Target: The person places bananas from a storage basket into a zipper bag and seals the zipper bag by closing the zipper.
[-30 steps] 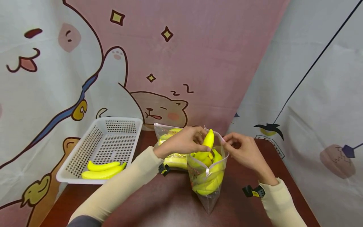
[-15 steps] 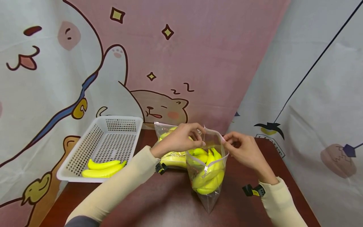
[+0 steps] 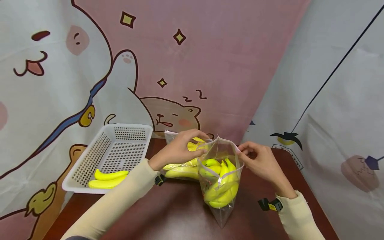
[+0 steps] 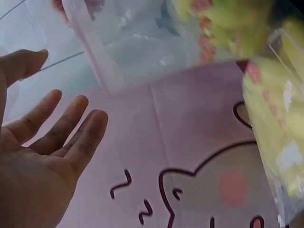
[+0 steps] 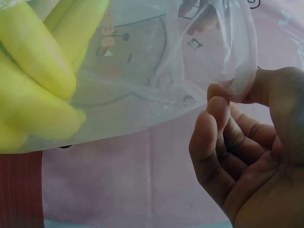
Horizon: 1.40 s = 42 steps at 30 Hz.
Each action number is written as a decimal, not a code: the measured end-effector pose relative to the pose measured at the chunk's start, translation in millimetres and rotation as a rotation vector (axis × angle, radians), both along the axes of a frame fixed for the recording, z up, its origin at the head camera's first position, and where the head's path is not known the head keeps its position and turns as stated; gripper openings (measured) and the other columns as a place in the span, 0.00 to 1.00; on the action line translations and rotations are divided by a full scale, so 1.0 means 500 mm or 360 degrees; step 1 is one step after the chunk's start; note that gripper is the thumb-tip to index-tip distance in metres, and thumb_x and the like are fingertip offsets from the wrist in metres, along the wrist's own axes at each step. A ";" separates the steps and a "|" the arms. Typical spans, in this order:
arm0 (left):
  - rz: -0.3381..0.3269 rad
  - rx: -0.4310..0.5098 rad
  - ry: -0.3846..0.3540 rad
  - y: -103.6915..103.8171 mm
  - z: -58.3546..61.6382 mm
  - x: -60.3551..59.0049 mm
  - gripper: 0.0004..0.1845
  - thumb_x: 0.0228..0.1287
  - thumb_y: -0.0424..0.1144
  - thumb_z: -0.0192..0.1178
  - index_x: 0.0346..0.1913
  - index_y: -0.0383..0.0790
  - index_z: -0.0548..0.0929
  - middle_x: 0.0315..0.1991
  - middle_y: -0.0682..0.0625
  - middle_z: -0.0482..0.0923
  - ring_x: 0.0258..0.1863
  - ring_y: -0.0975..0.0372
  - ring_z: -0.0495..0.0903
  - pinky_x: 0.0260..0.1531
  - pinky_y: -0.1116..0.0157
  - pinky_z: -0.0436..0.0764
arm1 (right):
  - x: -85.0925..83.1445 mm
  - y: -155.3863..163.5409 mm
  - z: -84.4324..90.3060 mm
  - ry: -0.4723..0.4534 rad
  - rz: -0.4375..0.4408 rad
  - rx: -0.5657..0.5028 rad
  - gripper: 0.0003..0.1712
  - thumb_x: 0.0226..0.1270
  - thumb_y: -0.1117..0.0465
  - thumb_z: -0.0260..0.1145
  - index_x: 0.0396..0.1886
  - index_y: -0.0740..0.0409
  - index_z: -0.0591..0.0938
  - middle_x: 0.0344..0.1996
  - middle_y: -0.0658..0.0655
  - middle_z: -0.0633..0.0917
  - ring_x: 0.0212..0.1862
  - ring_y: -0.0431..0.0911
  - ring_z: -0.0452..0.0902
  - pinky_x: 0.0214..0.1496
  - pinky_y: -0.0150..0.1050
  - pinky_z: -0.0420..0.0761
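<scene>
A clear zip bag stands upright with its mouth wide, holding several yellow bananas. My right hand pinches the bag's right rim between thumb and fingertips; the right wrist view shows the rim caught there. My left hand is off the bag's left side, its fingers spread and holding nothing, as the left wrist view also shows. It partly covers a second clear bag of bananas behind it. Two more bananas lie in a white plastic basket on the left.
The dark red table carries the bags and basket. A printed cartoon cloth hangs close behind the table, and a pale cloth hangs along the right side.
A banana that my left hand held in the bag's mouth has been let go and lies inside. My left hand has since drawn back left. The right hand stays at the rim.
</scene>
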<state>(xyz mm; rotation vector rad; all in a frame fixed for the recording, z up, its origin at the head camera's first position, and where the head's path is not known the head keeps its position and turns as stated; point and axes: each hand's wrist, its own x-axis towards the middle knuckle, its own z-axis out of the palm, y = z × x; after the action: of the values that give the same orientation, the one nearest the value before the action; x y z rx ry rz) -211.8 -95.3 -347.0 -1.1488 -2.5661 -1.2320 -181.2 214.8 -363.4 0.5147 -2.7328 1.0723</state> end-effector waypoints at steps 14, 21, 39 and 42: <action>0.0194 -0.0366 0.0151 -0.095 -0.035 -0.012 0.31 0.68 0.51 0.67 0.71 0.49 0.73 0.69 0.50 0.73 0.69 0.54 0.73 0.69 0.46 0.72 | 0.003 0.007 -0.002 0.0020 -0.0003 0.0005 0.07 0.71 0.56 0.70 0.44 0.53 0.85 0.28 0.55 0.88 0.24 0.46 0.80 0.26 0.36 0.81; 0.0307 -0.0520 0.0123 -0.149 -0.064 -0.017 0.35 0.67 0.53 0.67 0.74 0.50 0.70 0.71 0.47 0.69 0.72 0.52 0.69 0.68 0.46 0.73 | 0.004 0.011 -0.005 0.0030 0.0002 0.0004 0.07 0.71 0.57 0.70 0.44 0.53 0.85 0.27 0.53 0.87 0.23 0.44 0.80 0.26 0.36 0.81; 0.0456 -0.0862 -0.0384 -0.333 -0.137 -0.047 0.40 0.70 0.55 0.64 0.77 0.40 0.64 0.77 0.31 0.58 0.77 0.36 0.57 0.71 0.35 0.64 | 0.007 0.015 -0.004 0.0036 -0.0021 -0.0003 0.06 0.71 0.58 0.70 0.43 0.53 0.85 0.27 0.55 0.87 0.24 0.46 0.80 0.25 0.36 0.81; 0.0444 -0.0932 -0.0425 -0.363 -0.150 -0.056 0.40 0.70 0.53 0.64 0.77 0.37 0.65 0.77 0.31 0.60 0.76 0.35 0.58 0.71 0.35 0.64 | 0.007 0.014 -0.003 0.0032 -0.0034 0.0001 0.06 0.71 0.58 0.70 0.43 0.53 0.85 0.27 0.55 0.86 0.24 0.47 0.80 0.25 0.35 0.81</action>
<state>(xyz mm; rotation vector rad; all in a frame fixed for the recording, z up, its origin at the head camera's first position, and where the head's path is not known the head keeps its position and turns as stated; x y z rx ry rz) -239.7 -276.8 -421.9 -0.6685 -3.2734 -0.6201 -177.6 222.0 -364.9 0.4927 -2.7151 1.0560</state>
